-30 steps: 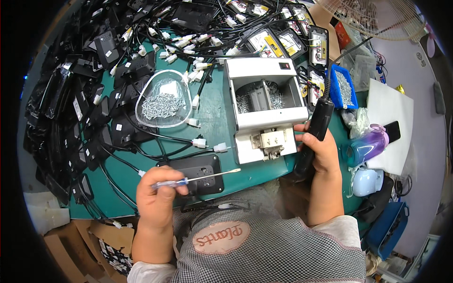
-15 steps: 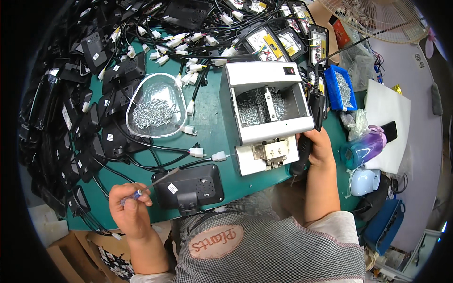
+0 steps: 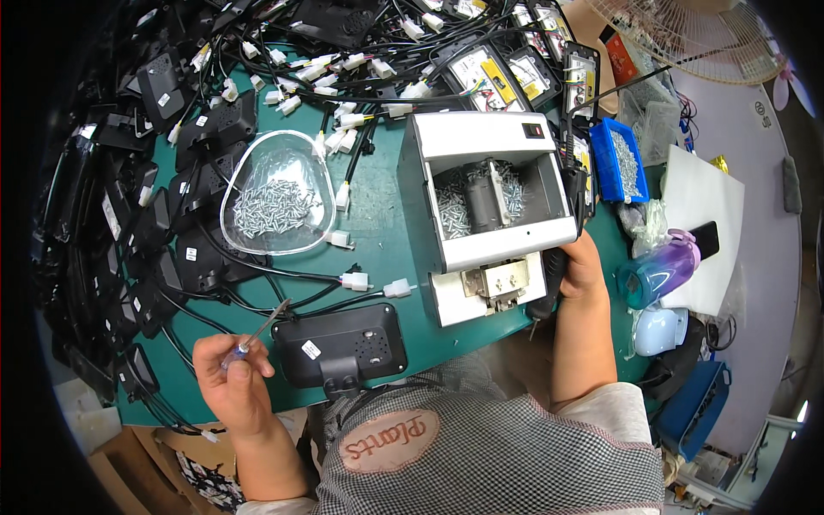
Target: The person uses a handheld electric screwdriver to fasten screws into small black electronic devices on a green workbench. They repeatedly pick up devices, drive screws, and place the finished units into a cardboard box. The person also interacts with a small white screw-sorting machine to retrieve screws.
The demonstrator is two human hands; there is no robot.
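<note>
My left hand (image 3: 233,382) is closed around a small screwdriver (image 3: 268,323) with a translucent bluish handle, its metal shaft pointing up and away. Just right of that hand, a black plastic housing (image 3: 378,345) lies back side up, with a bracket and cable at its near edge. My right hand (image 3: 585,270) grips a black electric screwdriver (image 3: 552,279), bit pointing down past the table edge. Beside it stands a white and grey screw feeder (image 3: 506,247), with loose screws and a dark drum in its open top. The feeder partly hides the right fingers.
A clear plastic-lined ring (image 3: 225,206) holds many small screws. Black housings with cables and white connectors (image 3: 354,281) crowd the left and far side. Rightward are a blue screw bin (image 3: 605,165), a purple-teal bottle (image 3: 665,270), a phone (image 3: 705,239) and a fan (image 3: 687,39).
The left screwdriver has swung from pointing right over the housing to a steeper angle. Inside the feeder, the mechanism has turned, showing the dark drum. My right hand keeps nearly the same place.
</note>
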